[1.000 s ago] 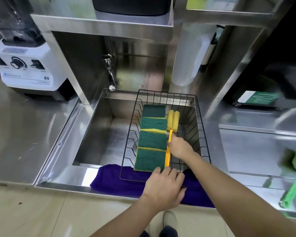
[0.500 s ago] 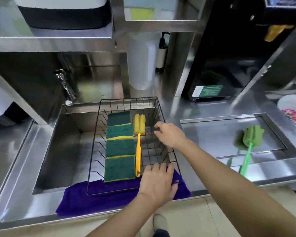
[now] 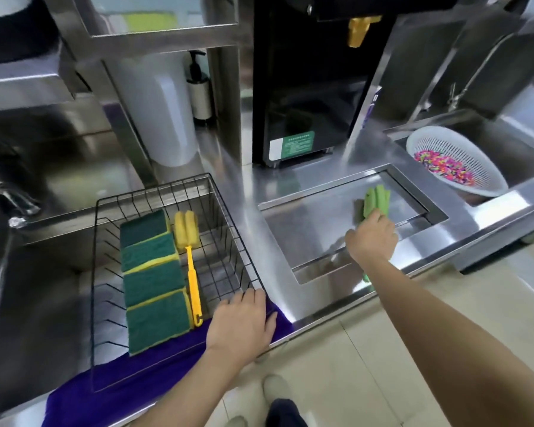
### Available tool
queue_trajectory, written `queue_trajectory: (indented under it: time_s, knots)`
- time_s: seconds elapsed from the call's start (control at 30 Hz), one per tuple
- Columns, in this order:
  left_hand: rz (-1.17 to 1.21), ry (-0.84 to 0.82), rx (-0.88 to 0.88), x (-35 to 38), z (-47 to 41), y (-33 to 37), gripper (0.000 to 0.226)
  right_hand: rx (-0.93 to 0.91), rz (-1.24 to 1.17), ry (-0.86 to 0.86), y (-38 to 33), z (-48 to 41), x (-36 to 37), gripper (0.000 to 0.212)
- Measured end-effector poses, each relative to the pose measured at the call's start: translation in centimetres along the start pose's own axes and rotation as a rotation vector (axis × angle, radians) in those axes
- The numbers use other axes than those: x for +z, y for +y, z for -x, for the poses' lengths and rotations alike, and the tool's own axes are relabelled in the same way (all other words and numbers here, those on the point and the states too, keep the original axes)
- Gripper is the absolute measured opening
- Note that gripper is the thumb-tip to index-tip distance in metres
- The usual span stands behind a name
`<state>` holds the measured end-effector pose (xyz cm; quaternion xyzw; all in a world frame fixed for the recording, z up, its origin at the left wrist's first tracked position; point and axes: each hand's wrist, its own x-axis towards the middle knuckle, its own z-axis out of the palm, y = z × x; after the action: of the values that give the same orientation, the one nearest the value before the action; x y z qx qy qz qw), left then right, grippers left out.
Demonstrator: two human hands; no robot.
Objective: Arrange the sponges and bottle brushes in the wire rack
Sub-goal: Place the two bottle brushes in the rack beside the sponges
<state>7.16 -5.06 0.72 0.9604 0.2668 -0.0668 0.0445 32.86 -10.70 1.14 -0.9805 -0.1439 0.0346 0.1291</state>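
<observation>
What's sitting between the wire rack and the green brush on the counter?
Nothing: in the head view only bare steel counter separates the wire rack from the green brush, which the right hand covers.

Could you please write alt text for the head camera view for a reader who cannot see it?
The right hand reaches onto the green bottle brush on a steel counter, while the left hand rests on the black wire rack, which holds four green sponges beside a yellow bottle brush.

right hand (image 3: 371, 238) on green brush (image 3: 376, 199), sponges (image 3: 153, 280) racked
</observation>
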Motion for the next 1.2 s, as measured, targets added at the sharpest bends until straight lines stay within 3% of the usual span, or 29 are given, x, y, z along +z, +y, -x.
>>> queue_trajectory:
  time_s: [0.1, 0.2, 0.3, 0.4, 0.6, 0.73, 0.93, 1.03, 1.2]
  knots:
    - [-0.01, 0.002, -0.004, 0.0, 0.0, -0.1, 0.043, 0.078, 0.038, -0.104, 1.9, 0.3, 0.9, 0.064]
    - [-0.014, 0.009, -0.007, 0.1, 0.1, -0.1, 0.043, 0.011, 0.131, -0.109, 2.6, 0.6, 1.8, 0.049]
    - [-0.018, 0.008, -0.018, 0.1, 0.1, -0.1, 0.044, 0.051, 0.021, -0.181, 2.1, 0.9, 1.6, 0.033]
    - [-0.008, 0.001, -0.032, 0.1, 0.3, -0.1, 0.044, 0.079, -0.126, -0.212, 0.3, 1.4, 0.5, 0.037]
    - [0.032, 0.017, -0.07, 0.1, 1.1, -1.2, 0.047, -0.098, -0.328, -0.156, -5.5, 3.3, -2.0, 0.033]
    - [0.02, 0.003, -0.097, 0.2, 1.8, -2.3, 0.052, -0.274, -0.448, -0.219, -10.1, 5.8, -2.5, 0.032]
    - [0.044, -0.01, -0.146, 0.4, 2.8, -3.7, 0.052, -0.571, -0.185, -0.34, -14.8, 10.3, -1.3, 0.031]
    - [0.038, -0.014, -0.154, 0.4, 3.0, -3.8, 0.052, -0.692, -0.029, -0.353, -15.7, 12.2, 0.2, 0.044]
    - [0.052, -0.02, -0.143, 0.2, 2.9, -3.7, 0.046, -0.723, 0.067, -0.484, -16.3, 13.6, 2.6, 0.052]
